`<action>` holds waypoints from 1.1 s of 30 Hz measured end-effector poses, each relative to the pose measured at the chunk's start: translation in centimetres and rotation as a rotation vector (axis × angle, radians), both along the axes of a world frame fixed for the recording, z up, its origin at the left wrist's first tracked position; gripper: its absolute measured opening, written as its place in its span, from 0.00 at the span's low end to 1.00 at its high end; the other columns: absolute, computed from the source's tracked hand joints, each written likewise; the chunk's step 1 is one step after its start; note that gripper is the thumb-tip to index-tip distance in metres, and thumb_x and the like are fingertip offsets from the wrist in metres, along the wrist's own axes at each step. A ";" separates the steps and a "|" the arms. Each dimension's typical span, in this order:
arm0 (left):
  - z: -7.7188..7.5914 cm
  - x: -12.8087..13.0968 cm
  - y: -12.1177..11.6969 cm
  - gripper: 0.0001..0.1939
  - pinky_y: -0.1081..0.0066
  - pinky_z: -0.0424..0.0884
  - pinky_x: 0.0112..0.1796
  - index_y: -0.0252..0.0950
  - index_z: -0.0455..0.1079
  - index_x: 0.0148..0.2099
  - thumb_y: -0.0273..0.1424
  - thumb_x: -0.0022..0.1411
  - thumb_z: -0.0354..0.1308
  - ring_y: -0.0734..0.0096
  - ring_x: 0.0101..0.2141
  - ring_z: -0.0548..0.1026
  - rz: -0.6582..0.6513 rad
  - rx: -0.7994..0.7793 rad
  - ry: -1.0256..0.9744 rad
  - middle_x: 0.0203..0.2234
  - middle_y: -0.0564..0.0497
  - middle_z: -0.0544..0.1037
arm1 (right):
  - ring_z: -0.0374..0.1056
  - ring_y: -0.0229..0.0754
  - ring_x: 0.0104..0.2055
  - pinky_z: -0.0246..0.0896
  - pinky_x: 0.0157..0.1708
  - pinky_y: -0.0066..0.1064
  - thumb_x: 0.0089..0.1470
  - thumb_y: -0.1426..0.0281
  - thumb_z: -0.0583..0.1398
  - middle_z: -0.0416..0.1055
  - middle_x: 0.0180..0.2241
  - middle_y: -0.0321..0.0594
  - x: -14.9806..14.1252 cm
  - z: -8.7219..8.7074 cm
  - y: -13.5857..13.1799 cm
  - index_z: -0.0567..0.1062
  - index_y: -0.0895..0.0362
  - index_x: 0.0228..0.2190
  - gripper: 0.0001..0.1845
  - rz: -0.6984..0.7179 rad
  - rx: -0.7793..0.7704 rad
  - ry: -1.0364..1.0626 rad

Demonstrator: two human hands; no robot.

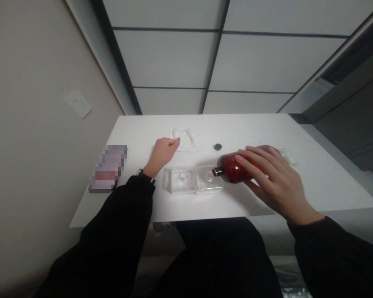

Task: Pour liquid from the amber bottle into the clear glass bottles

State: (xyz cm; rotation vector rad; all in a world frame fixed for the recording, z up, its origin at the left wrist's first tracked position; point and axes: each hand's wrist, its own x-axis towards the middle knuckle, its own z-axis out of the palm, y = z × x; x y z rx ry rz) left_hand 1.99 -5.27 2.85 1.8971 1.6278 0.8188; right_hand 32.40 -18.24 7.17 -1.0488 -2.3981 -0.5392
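Well, the right hand (278,178) is closed from above over a dark red bottle (234,169), its fingers (255,159) spread across the rounded body, a hold that seems suited to keeping a smooth, round shape from rolling. The bottle lies on its side with its black neck (218,171) pointing left, over the right half of an open clear plastic case (196,180); whether the two touch is hard to tell. The left hand (164,151) is curled into a loose fist and holds nothing that shows, its knuckles just beside a crumpled white cloth (186,138), with a wristwatch (139,172) at the cuff of a black sleeve (121,219). A small black disc (218,147) sits between the cloth and the bottle, apart from both, and a white scrap (287,156) lies just past the right hand. All of this stands on a white table (329,194), with the case nearer the front edge than the back. The tabletop runs on well past the right hand, while on the left a pixelated, unreadable object (108,169) sits at the edge by a wall carrying a white outlet plate (78,104).
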 end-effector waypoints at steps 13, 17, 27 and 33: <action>-0.2 -0.1 0.1 0.26 0.66 0.45 0.30 0.41 0.40 0.23 0.41 0.69 0.49 0.73 0.25 0.48 -0.027 0.006 -0.003 0.21 0.55 0.45 | 0.70 0.61 0.65 0.69 0.62 0.61 0.64 0.79 0.64 0.74 0.63 0.50 0.3 0.4 0.0 0.52 0.46 0.74 0.46 -0.021 -0.012 0.020; -0.3 -0.1 0.1 0.26 0.66 0.45 0.30 0.41 0.41 0.23 0.42 0.68 0.49 0.73 0.25 0.48 -0.034 0.015 -0.016 0.21 0.56 0.45 | 0.70 0.62 0.65 0.68 0.62 0.61 0.63 0.80 0.64 0.74 0.62 0.51 0.3 0.6 0.0 0.53 0.48 0.73 0.45 -0.019 0.008 0.001; -0.5 -0.2 0.2 0.26 0.66 0.45 0.30 0.41 0.41 0.23 0.42 0.68 0.49 0.73 0.25 0.49 -0.045 0.016 -0.005 0.20 0.56 0.45 | 0.74 0.64 0.61 0.73 0.58 0.60 0.60 0.81 0.66 0.77 0.59 0.56 0.2 1.4 0.2 0.58 0.55 0.72 0.44 -0.002 0.088 -0.048; -0.8 -0.3 0.3 0.26 0.66 0.44 0.30 0.41 0.40 0.23 0.43 0.68 0.49 0.73 0.25 0.48 -0.047 0.013 -0.014 0.20 0.56 0.45 | 0.73 0.63 0.62 0.72 0.58 0.60 0.60 0.81 0.66 0.76 0.60 0.54 0.4 1.5 0.2 0.55 0.52 0.73 0.46 -0.003 0.079 -0.054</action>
